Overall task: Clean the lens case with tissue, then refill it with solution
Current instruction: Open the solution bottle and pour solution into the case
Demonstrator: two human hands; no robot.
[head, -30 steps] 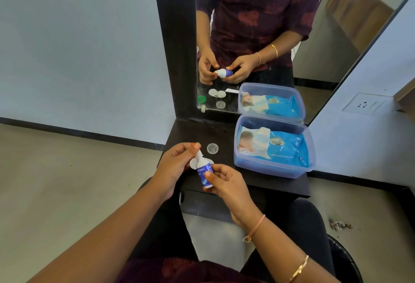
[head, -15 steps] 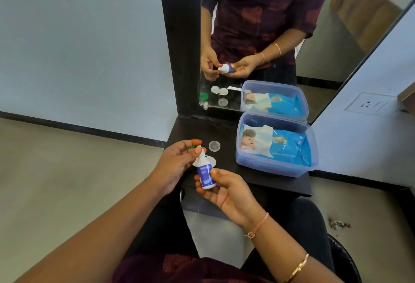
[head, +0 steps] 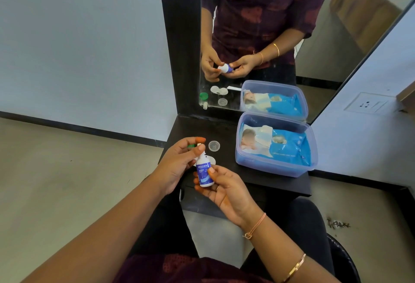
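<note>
Since a second ago the right hand [head: 226,190] has rolled more palm-up under the bottle [head: 203,173], and a green cap [head: 190,146] has come into sight behind the left fingers; the bottle itself has hardly shifted.

At centre frame the bottle stands nearly upright, its blue label facing the camera. The right hand grips it from below and behind, with the thumb pressed on the right edge of the label and the fingers curled round the base. The left hand [head: 179,161] comes in from the lower left and pinches the bottle's white top between thumb and forefinger, the other fingers loosely bent.

Just behind the bottle, the white lens case [head: 212,161] lies on the black shelf [head: 224,130], mostly hidden by the bottle and the left thumb. A small clear round lid [head: 214,145] sits on the shelf a little further back, apart from the case. The green cap is only a sliver beyond the left fingertips.

At right of centre a clear plastic box [head: 269,167] stands on the shelf against the mirror [head: 325,62], holding a blue pack of wipes [head: 289,148]. The mirror repeats the box, the open case, both lids and the two hands on the bottle. A wall socket [head: 368,103] sits at the right edge of the frame.
</note>
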